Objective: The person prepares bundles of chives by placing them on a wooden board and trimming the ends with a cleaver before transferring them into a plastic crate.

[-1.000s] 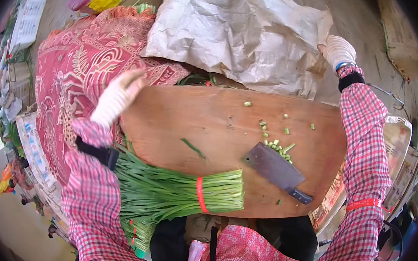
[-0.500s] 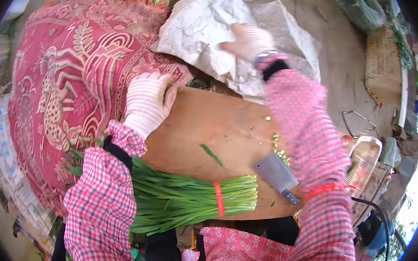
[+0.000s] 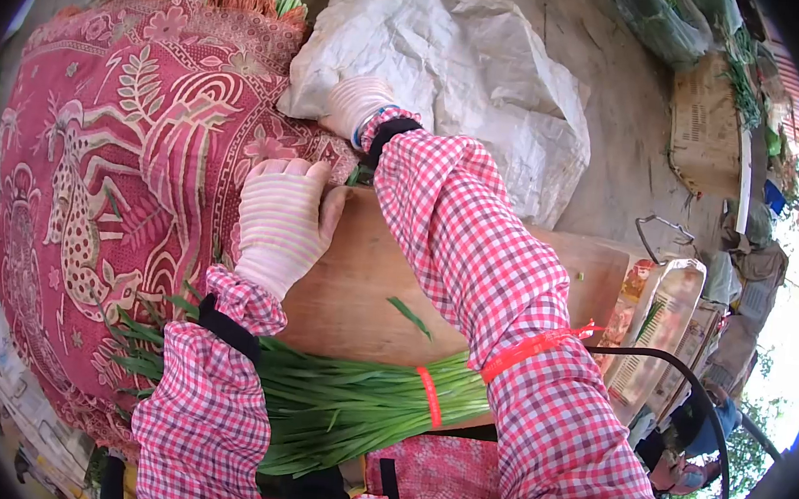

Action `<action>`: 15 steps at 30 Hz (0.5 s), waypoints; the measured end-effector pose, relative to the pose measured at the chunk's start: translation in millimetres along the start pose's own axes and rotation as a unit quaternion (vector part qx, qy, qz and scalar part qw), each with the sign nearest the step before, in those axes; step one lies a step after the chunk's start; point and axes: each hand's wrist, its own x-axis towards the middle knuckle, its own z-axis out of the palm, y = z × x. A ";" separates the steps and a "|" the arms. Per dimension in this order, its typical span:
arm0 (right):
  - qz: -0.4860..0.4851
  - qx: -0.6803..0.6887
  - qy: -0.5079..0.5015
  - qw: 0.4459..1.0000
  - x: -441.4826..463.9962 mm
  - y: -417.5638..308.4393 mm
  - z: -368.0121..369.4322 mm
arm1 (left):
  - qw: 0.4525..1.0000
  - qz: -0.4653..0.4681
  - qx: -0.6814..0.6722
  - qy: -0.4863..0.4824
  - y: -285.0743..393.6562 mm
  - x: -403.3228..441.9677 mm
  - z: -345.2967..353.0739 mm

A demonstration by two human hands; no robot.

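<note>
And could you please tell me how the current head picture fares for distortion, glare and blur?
In the head view, distortion is fisheye-like with blackened corners; in the head view, glare washes out the far-right background; in the head view, the left hand and pale sheet look fairly sharp.

Before you lay a wooden board (image 3: 358,293).
On it you had one loose green leaf (image 3: 410,317) and, along the near edge, a bunch of green stalks (image 3: 358,403) tied with a red band (image 3: 429,397).
</note>
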 end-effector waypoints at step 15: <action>-0.111 0.307 -0.207 0.922 -7.2 33.0 35.3 | 0.999 0.008 0.033 -0.020 -1.5 1.0 0.3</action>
